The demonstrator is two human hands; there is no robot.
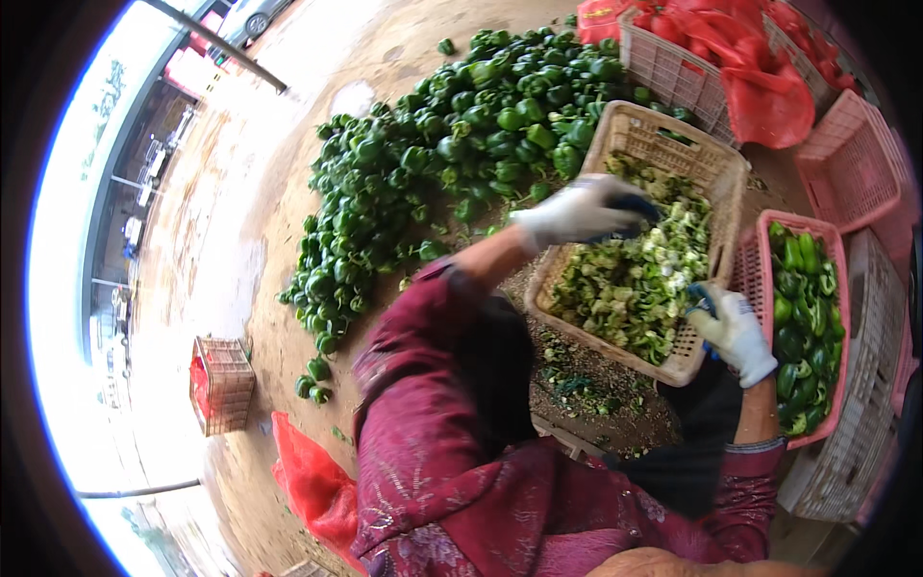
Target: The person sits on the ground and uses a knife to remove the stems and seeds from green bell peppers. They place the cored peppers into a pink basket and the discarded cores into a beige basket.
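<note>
My left hand (588,210), in a white glove with a dark blue palm, is over a tan plastic crate (570,322) and blurred by motion. Its fingers are curled, and whatever may be inside them is hidden. Pale green pepper cores and trimmings (620,288) fill much of that crate. At the crate's near right rim is my right hand (732,333), gloved the same way with fingers bent. Whether it grips the rim or a small thing is unclear. Just beyond it stands a pink crate (838,310) holding cut green bell peppers (800,328).
A broad heap of green bell peppers (433,155) lies on the floor ahead and left. Crates with red mesh bags (764,94) stand at the back right. An empty pink crate (851,162) and a grey crate (840,425) flank the right. Scraps (591,389) litter the ground.
</note>
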